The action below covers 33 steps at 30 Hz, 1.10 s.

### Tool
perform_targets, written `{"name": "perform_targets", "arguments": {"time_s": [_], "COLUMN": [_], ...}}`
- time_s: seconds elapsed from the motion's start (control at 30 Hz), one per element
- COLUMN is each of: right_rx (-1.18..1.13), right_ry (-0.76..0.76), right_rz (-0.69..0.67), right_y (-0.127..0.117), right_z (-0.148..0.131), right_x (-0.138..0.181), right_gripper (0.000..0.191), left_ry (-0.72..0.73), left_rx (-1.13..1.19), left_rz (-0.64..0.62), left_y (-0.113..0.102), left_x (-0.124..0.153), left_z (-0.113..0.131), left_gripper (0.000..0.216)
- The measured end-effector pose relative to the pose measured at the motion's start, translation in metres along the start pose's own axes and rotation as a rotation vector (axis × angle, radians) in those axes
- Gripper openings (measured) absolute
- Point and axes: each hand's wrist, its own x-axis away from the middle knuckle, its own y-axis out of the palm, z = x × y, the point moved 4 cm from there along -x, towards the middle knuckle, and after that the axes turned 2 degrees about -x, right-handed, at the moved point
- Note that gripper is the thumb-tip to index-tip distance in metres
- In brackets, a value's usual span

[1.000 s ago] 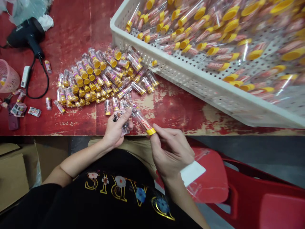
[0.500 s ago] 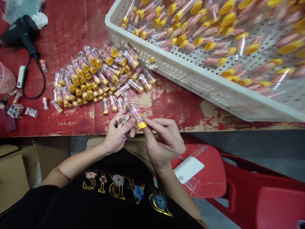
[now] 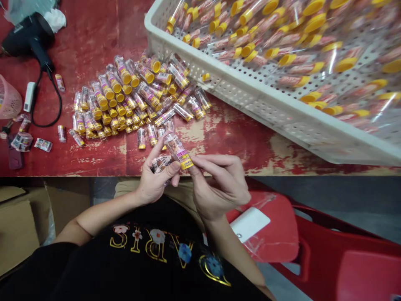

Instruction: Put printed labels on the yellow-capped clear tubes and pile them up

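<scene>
A small clear tube [image 3: 178,149] with a yellow cap end and a printed plastic sleeve around it is tilted between my hands, over the table's front edge. My right hand [image 3: 219,184] pinches it at the yellow end with thumb and fingertips. My left hand [image 3: 158,177] is closed on a bunch of printed plastic sleeves [image 3: 160,164], and its fingers also touch the tube's upper part. What the tube contains cannot be made out. Just beyond my hands lies a pile of sleeved tubes with yellow caps [image 3: 120,110].
A white perforated crate [image 3: 250,92] of yellow-capped tubes fills the back right. On the left are a black heat gun [image 3: 29,37] with a cord, a pink basket [image 3: 11,100] and loose sleeves [image 3: 43,144]. A red chair [image 3: 275,234] holds a white flat object [image 3: 250,223].
The printed sleeve now reaches down over the tube's yellow end, which showed bare before. Both hands stay in nearly the same place; the view has shifted slightly.
</scene>
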Motion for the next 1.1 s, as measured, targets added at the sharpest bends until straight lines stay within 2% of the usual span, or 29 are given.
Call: {"name": "perform_targets", "arguments": {"time_s": [0.2,0.33,0.47,0.57,0.67,0.73,0.8,0.87,0.9,1.0,1.07,1.1], "right_rx": [0.035,-0.043,-0.089,-0.007,0.081,0.066,0.113,0.320,0.440,0.501,0.430,0.379], "right_ry": [0.008,0.074,0.154,0.096,-0.003,-0.052,-0.073,-0.046,-0.020,0.039,0.000,-0.038], "right_rz": [-0.021,-0.041,-0.062,-0.114,-0.276,-0.304,-0.241,-0.191,-0.245,-0.365,-0.476,-0.514], "right_y": [0.005,0.015,0.046,0.078,0.092,0.078,0.048,0.020,0.013,0.015,0.030,0.036], "right_z": [0.005,0.017,0.046,0.057,0.053,0.055,0.071,0.104,0.126,0.192,0.220,0.225], "right_x": [0.005,0.011,0.017,0.021,0.014,-0.011,-0.057,-0.118,-0.149,-0.222,-0.243,-0.245], "right_gripper": [0.027,0.025,0.015,0.010,0.017,0.028,0.033,0.027,0.025,0.022,0.034,0.039], "left_ry": [-0.055,-0.089,-0.162,-0.244,-0.251,-0.215,-0.186,-0.177,-0.178,-0.212,-0.231,-0.231], "left_rx": [0.005,0.038,0.088,0.203,0.271,0.241,0.194,0.169,0.163,0.168,0.179,0.185], "left_rz": [0.071,0.137,0.328,0.426,0.464,0.479,0.465,0.414,0.385,0.309,0.270,0.253], "left_y": [-0.003,-0.015,-0.040,-0.056,-0.063,-0.066,-0.065,-0.059,-0.055,-0.037,-0.025,-0.020], "left_x": [0.000,-0.001,0.003,0.008,0.010,0.008,0.003,-0.004,-0.009,-0.021,-0.027,-0.029], "left_z": [-0.001,-0.007,-0.012,-0.012,-0.005,0.000,0.004,0.006,0.006,0.007,0.008,0.009], "left_gripper": [0.089,0.084,0.071,0.056,0.049,0.047,0.045,0.043,0.041,0.030,0.025,0.024]}}
